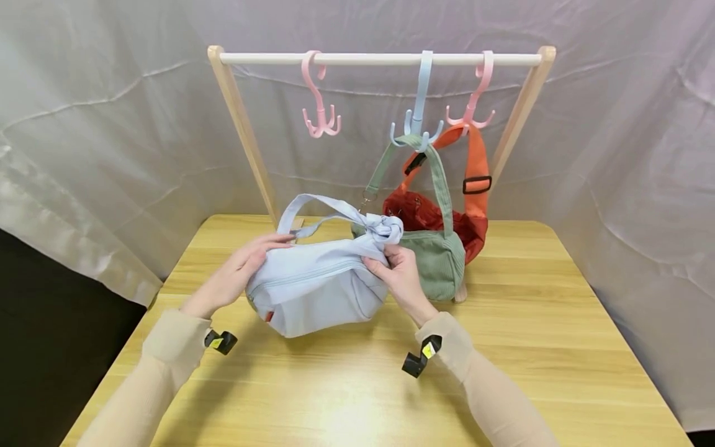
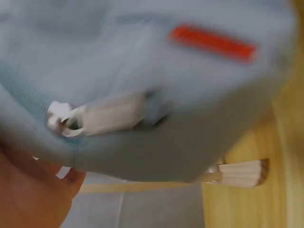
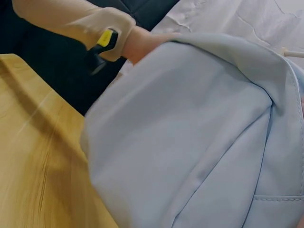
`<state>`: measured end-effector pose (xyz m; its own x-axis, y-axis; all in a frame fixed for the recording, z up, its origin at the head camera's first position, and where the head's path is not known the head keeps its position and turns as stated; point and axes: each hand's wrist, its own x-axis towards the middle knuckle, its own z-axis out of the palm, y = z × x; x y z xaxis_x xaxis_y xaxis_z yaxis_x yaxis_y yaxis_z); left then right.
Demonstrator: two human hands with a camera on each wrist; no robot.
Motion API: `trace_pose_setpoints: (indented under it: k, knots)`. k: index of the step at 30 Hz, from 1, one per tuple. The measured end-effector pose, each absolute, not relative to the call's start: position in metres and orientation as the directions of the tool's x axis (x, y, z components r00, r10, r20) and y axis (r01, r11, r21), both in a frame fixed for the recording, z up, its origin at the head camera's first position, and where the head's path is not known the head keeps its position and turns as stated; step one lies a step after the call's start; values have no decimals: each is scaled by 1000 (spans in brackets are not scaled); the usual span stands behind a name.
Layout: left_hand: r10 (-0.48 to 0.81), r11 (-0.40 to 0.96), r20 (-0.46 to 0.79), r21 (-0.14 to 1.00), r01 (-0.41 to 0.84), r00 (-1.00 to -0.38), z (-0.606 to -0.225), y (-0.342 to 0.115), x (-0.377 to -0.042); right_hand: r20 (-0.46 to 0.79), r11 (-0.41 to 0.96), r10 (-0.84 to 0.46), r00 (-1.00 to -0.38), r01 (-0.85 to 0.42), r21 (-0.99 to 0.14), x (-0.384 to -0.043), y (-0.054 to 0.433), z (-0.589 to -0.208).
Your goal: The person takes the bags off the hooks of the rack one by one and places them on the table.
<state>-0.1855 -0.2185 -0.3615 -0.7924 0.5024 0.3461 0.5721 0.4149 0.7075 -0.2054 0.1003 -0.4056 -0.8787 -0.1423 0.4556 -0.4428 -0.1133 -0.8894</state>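
A light blue shoulder bag [image 1: 321, 292] with a knotted strap [image 1: 385, 228] is between my hands, tilted over the table, its zipper facing up toward me. My left hand [image 1: 246, 270] lies along its upper left end, fingers fairly straight and reaching to the strap's base. At the other end my right hand [image 1: 399, 276] pinches the fabric just below the knot, thumb in front and the other fingers partly hidden. A red tag [image 2: 213, 42] and a zipper pull [image 2: 109, 115] show close up in the left wrist view. The bag's cloth [image 3: 190, 123] fills most of the right wrist view.
Behind stands a wooden rack with a white bar [image 1: 368, 59]. On it hang a pink hook [image 1: 321, 118], a blue hook [image 1: 416, 124] bearing a green corduroy bag [image 1: 436, 267], and another pink hook [image 1: 472, 112] with a red-orange bag [image 1: 475, 230]. The wooden table [image 1: 530, 347] lies below.
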Motion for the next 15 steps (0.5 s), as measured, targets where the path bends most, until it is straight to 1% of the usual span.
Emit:
trace_pose_setpoints:
  k: [2, 5, 7, 9, 12, 15]
  knots:
    - [518, 411, 323, 718, 562, -792, -367, -222, -181, 457, -122, -134, -879, -444, -888, -205, 100, -404]
    - [530, 437, 262, 731, 525, -806, -374, -225, -176, 472, -138, -123, -873, -456, -879, -206, 99, -403]
    - [536, 445, 248, 729, 519, -807, -378, -227, -175, 485, -142, -109, -867, -470, -871, -206, 99, -403]
    - [542, 441, 260, 722, 534, -799, -382, -227, -174, 492, -154, -96, -865, -476, -866, -206, 99, -403]
    - [544, 398, 313, 721, 567, -779, -390, -227, -173, 488, -177, -72, -870, -471, -864, -205, 98, -402]
    - [509, 400, 346, 715, 573, -788, -399, -224, -171, 481, -208, -50, -875, -462, -862, -205, 97, -400]
